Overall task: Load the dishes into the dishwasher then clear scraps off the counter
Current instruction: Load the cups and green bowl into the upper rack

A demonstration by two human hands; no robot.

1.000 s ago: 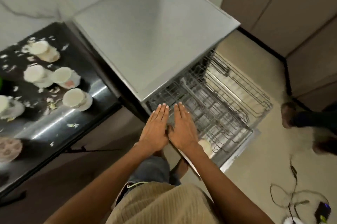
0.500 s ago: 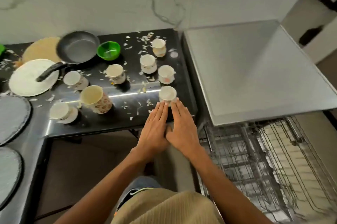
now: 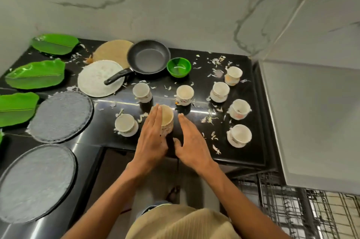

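View swung to scrap-strewn black counter (image 3: 229, 153), marble wall (image 3: 194, 14)

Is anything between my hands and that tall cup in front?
Nothing visible. The left hand is at the tall cup, apparently touching its left side; the right hand is to its right, across bare counter.

Both forearms reach forward and slightly inward, bare from the elbow down. The left hand (image 3: 153, 137) is flat, its fingers straight and together, palm facing inward. The right hand (image 3: 191, 145) mirrors it, fingers straight, thumb spread toward the left.
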